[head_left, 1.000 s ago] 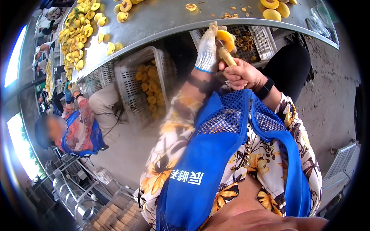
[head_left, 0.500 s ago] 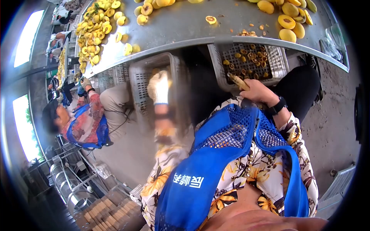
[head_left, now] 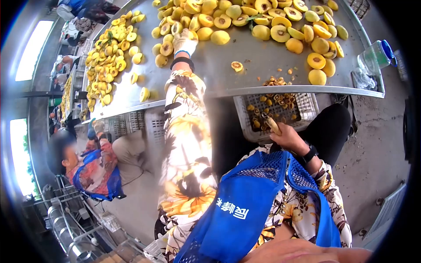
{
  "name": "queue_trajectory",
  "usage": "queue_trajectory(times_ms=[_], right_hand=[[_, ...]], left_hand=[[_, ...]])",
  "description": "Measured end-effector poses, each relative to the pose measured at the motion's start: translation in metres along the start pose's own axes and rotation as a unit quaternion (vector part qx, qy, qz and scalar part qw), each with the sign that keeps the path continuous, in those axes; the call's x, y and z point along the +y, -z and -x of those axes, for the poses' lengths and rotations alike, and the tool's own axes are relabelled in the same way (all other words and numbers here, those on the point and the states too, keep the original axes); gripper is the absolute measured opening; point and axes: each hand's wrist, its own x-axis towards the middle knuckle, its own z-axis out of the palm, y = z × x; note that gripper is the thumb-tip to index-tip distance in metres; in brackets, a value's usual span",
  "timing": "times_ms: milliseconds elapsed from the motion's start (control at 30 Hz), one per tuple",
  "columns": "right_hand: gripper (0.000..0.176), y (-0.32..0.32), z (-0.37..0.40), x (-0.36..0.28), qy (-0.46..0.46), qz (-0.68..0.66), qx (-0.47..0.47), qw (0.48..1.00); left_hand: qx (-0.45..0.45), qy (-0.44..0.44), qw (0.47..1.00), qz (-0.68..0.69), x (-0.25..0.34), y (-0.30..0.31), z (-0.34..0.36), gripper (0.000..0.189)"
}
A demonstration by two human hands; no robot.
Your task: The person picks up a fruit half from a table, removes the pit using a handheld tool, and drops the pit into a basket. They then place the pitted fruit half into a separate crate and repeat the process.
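My left hand [head_left: 185,44], in a white knit glove, reaches over the metal table to the near edge of a heap of yellow peach halves [head_left: 221,21]. Its fingertips are right at the fruit, and I cannot tell whether they grip a piece. My right hand [head_left: 287,136] is bare and closed round a wooden-handled tool [head_left: 274,126], whose narrow metal end points up and left. Beyond that tool, a grey plastic crate [head_left: 312,105] below the table edge contains brown pits and scraps. A halved peach [head_left: 237,66] lies alone on the metal.
The metal table [head_left: 210,76] has a raised front rim. More peach halves [head_left: 105,65] are piled at its left. Pit scraps [head_left: 275,81] and a clear jar with a blue lid [head_left: 377,56] are at the right. Another person [head_left: 94,166] sits at the left. A crate [head_left: 154,127] stands partly behind my left sleeve.
My left hand has moved up from over the left crate to the peaches on the table. My right hand still holds the tool near the right crate. The view has tilted upward, showing more table.
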Motion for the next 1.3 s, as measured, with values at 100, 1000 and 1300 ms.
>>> queue_trajectory(times_ms=[100,1000,1300], right_hand=[[0.028,0.009,0.006,-0.021,-0.053,-0.039,-0.023,0.998],[0.022,0.006,0.010,-0.062,0.092,0.031,0.111,0.989],[0.021,-0.001,0.025,-0.075,0.078,0.015,0.030,0.996]], left_hand=[[-0.096,0.054,0.992,0.066,-0.009,-0.001,-0.003,0.047],[-0.111,0.186,0.582,0.784,0.177,0.056,0.283,0.036],[-0.301,0.211,0.465,0.805,0.155,0.091,0.267,0.035]])
